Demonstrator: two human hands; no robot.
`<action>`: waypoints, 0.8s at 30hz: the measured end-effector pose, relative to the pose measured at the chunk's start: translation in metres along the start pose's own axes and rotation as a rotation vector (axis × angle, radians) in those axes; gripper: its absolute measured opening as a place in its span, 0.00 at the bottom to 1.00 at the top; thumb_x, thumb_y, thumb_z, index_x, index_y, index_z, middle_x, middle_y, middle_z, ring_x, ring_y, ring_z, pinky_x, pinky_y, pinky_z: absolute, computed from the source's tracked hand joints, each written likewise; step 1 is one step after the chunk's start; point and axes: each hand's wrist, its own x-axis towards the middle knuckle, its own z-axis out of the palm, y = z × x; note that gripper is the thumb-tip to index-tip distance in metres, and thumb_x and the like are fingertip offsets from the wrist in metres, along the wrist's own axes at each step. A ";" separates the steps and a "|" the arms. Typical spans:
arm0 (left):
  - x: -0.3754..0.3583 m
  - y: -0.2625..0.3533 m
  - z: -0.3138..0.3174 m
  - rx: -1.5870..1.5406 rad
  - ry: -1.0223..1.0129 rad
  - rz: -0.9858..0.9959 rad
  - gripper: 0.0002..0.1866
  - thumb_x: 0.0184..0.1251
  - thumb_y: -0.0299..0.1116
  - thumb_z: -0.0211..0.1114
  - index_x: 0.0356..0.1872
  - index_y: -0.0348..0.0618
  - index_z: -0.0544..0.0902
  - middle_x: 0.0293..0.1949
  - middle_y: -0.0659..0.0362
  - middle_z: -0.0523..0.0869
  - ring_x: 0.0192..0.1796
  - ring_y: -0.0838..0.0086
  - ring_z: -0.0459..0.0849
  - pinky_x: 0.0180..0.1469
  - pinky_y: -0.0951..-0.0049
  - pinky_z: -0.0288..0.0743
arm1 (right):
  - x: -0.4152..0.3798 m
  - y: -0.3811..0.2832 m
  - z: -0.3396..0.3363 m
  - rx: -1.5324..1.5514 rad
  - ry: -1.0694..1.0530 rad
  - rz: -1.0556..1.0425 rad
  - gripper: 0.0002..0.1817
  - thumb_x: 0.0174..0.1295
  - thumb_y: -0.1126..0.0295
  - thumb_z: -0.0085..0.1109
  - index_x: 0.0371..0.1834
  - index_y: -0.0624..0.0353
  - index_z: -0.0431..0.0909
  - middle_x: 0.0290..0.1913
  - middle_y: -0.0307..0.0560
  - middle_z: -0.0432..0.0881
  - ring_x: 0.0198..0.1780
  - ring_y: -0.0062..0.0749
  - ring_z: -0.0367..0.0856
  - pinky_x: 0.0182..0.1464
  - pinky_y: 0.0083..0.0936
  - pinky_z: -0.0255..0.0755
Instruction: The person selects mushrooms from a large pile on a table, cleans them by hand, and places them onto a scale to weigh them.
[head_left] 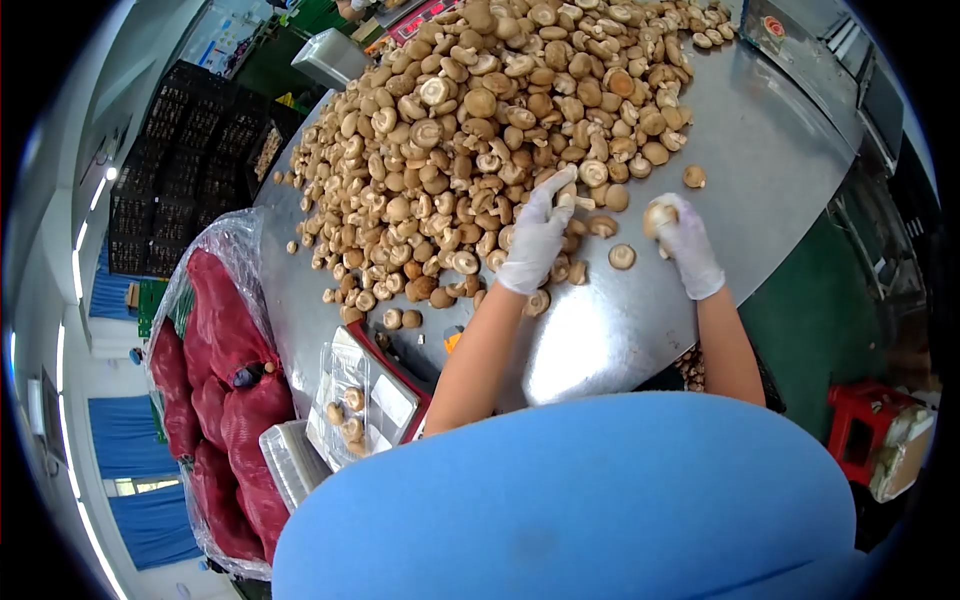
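A large heap of brown mushrooms (pixel 440 150) covers much of the metal table (pixel 745 150). At the heap's near right edge, my left hand (pixel 541 232), in a white glove, has its thumb and fingers around a mushroom with a pale stem. My right hand (pixel 684 245), also gloved, is farther right over bare metal, its fingers closed on a pale mushroom (pixel 658 218). Between the hands, a single mushroom (pixel 622 257) lies on the table. Another loose one (pixel 695 177) sits beyond my right hand.
Near the table's left side, a clear tray (pixel 352 400) holds several mushrooms beside stacked clear trays (pixel 293 462). Red mesh sacks (pixel 225 400) stand at the left, black crates (pixel 185 170) behind them. A red stool (pixel 862 430) is at the right. Part of another person's hand shows at the top.
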 end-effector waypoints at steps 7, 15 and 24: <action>-0.060 -0.005 -0.010 -1.101 -0.145 -0.083 0.39 0.73 0.44 0.68 0.76 0.33 0.63 0.64 0.46 0.79 0.60 0.60 0.85 0.57 0.71 0.86 | 0.006 0.003 -0.011 0.923 -0.283 -0.103 0.30 0.78 0.37 0.38 0.53 0.53 0.74 0.54 0.50 0.81 0.40 0.28 0.79 0.20 0.16 0.75; -0.160 -0.016 -0.007 -1.026 -0.232 -0.390 0.29 0.84 0.52 0.48 0.64 0.33 0.77 0.55 0.53 0.85 0.48 0.73 0.85 0.40 0.79 0.80 | 0.007 0.013 -0.013 0.912 -0.357 -0.066 0.31 0.78 0.36 0.39 0.56 0.54 0.76 0.63 0.54 0.80 0.46 0.30 0.82 0.22 0.17 0.78; -0.163 0.001 -0.051 -0.243 0.268 -0.416 0.19 0.77 0.46 0.64 0.35 0.38 0.87 0.28 0.60 0.88 0.29 0.78 0.84 0.32 0.79 0.74 | 0.019 0.025 -0.018 0.889 -0.382 -0.025 0.24 0.77 0.43 0.49 0.45 0.55 0.77 0.60 0.51 0.80 0.47 0.30 0.82 0.23 0.19 0.78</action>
